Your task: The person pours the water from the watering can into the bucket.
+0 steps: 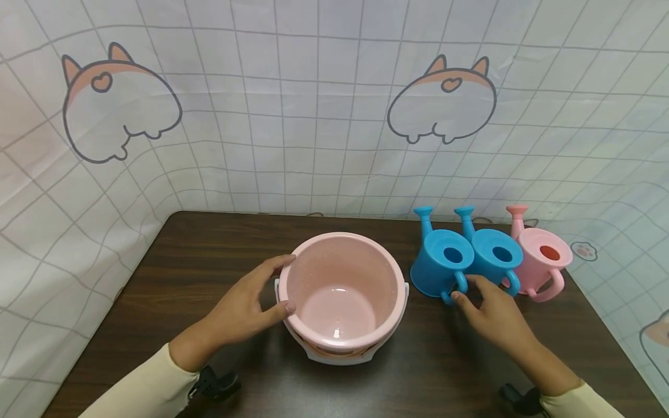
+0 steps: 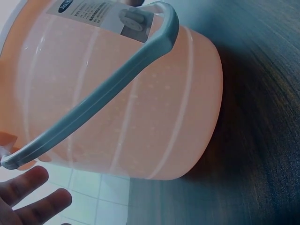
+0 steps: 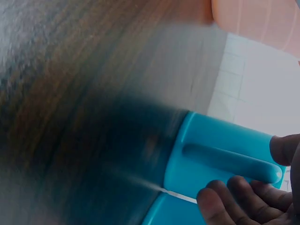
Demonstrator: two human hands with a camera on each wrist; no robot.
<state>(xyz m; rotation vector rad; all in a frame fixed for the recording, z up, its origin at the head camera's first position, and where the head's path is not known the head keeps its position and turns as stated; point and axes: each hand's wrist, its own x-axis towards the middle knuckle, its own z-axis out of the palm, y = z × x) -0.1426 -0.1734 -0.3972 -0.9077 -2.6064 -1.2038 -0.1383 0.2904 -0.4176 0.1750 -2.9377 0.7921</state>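
Note:
A pink bucket (image 1: 340,345) stands upright on the table. My left hand (image 1: 245,307) rests on its left rim, thumb and index finger spread apart; the left wrist view shows other fingers (image 2: 42,206) extended beside the bucket's grey handle (image 2: 93,110). To the right stand two blue watering cans side by side, the left one (image 1: 436,273) and the middle one (image 1: 491,255), then a pink watering can (image 1: 549,267). My right hand (image 1: 493,313) pinches the left blue can's handle (image 3: 229,161) between thumb and fingers. That can stands on the table.
The dark wooden table (image 1: 219,249) meets a white grid-patterned curtain (image 1: 334,145) with cartoon animals at its back and sides. A printed label (image 2: 101,16) is stuck to the bucket's side. Dark straps with a black device (image 1: 216,384) sit on both wrists.

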